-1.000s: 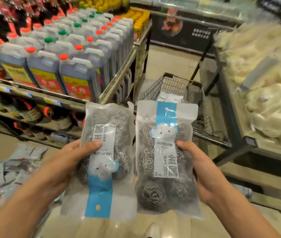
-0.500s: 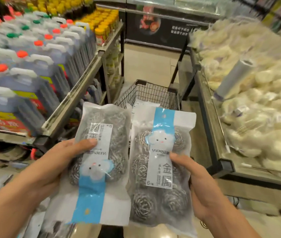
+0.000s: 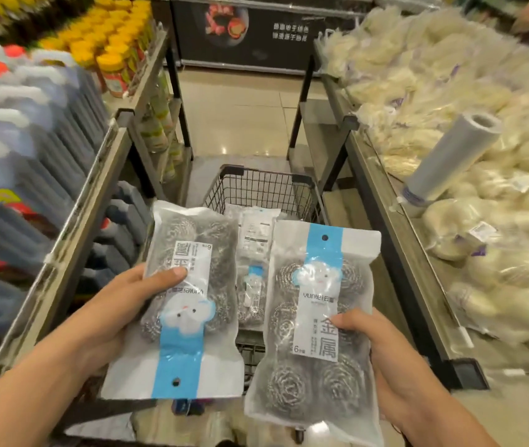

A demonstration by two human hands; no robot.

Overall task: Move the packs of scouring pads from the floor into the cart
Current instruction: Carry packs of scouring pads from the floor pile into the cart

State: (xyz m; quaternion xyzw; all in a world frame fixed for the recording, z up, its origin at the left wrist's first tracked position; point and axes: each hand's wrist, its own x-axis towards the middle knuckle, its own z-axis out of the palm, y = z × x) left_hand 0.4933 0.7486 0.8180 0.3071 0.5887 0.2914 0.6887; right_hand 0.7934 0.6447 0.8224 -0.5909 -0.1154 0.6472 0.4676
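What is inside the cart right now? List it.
Inside the wire cart lie at least two packs of scouring pads, seen between the two held packs. The left-hand pack and right-hand pack cover the rest of the basket, so no full count.

head cam, fwd-down, close over cart [image 3: 264, 188]

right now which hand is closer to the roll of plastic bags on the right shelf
Right. The right hand grips a pack below and left of the roll of plastic bags; the left hand holds its pack much farther off, across the cart.
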